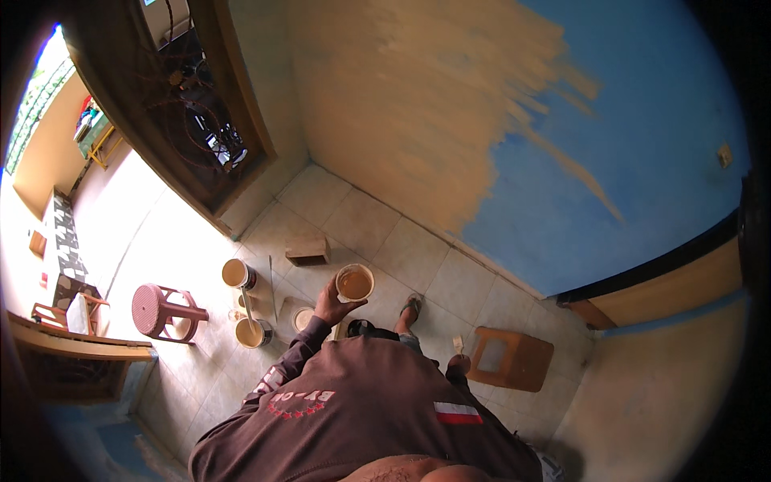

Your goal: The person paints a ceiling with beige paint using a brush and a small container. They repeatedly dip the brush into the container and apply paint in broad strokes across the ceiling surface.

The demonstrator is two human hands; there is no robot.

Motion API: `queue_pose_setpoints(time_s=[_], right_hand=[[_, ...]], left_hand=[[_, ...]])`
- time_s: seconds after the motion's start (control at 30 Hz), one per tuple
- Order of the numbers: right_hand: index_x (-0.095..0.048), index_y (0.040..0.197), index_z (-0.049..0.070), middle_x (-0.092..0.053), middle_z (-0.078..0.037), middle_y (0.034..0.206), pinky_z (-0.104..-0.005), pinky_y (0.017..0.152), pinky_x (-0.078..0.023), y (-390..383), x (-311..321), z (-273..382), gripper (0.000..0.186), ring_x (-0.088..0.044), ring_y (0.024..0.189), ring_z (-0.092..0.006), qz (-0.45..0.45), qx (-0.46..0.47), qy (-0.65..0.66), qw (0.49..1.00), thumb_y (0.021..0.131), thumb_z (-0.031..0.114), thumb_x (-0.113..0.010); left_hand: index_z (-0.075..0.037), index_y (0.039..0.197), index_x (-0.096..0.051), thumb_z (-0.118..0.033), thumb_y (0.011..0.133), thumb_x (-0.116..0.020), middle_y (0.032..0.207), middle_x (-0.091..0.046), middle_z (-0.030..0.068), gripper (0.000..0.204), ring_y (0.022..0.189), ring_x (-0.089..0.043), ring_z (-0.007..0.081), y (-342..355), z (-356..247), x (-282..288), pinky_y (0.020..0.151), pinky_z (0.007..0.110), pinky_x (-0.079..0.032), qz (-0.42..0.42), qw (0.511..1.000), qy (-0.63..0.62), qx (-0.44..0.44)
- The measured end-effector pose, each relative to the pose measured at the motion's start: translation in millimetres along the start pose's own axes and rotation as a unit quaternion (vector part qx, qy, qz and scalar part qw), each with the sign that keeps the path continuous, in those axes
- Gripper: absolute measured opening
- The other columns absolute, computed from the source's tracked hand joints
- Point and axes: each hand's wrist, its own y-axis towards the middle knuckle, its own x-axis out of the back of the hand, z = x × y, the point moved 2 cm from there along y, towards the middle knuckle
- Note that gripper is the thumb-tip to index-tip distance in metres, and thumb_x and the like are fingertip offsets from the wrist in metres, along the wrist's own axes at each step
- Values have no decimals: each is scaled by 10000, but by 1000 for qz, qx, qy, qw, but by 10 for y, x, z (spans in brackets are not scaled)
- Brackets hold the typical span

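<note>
My left hand (pixel 332 302) grips a white cup (pixel 355 283) of tan paint, held out in front of me. At my right side, my right hand (pixel 458 363) is closed on a paintbrush (pixel 458 343), bristles up. Below and left of the cup, two paint buckets (pixel 238 272) stand on the tiled floor, the nearer with a stick in it. Beside them lie a tray (pixel 299 308) with a round lid and a thin rod (pixel 273 289). The wall (pixel 401 104) ahead is partly covered in tan paint over blue.
A maroon plastic stool (pixel 157 310) stands to the left. A small beige block (pixel 307 251) sits near the wall, and a brown plastic stool (pixel 511 357) is at my right. An open doorway (pixel 173 205) leads out to a bright area with furniture at the left.
</note>
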Motion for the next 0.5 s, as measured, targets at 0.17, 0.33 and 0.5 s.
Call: queue_pose_setpoints(time_s=[0.17, 0.33, 0.5], right_hand=[[-686, 979, -40, -700, -230, 998, -465, 874, -519, 37, -72, -111, 343, -672, 971, -394, 12, -13, 5, 1000, 909, 239, -498], [-677, 931, -27, -701, -217, 935, -465, 812, -536, -14, 9, -44, 321, -680, 895, -401, 18, 35, -18, 999, 919, 243, -504], [-717, 931, -17, -703, -233, 965, -499, 836, -522, 10, -53, -21, 341, -674, 928, -408, 7, 18, -7, 1000, 906, 253, -511]], left_hand=[[-37, 1373, -500, -348, 684, -904, 1301, -628, 143, 858, 1229, -595, 257, -25, -45, 2, 1011, 381, -483, 15, 1000, -8, 23], [-36, 1366, -499, -341, 683, -906, 1312, -622, 142, 852, 1233, -592, 252, 3, -16, -4, 1013, 378, -481, 12, 1000, 13, 19], [-40, 1369, -493, -340, 688, -906, 1310, -624, 135, 851, 1240, -586, 244, 38, -52, 14, 1023, 374, -477, 12, 1000, 0, 12]])
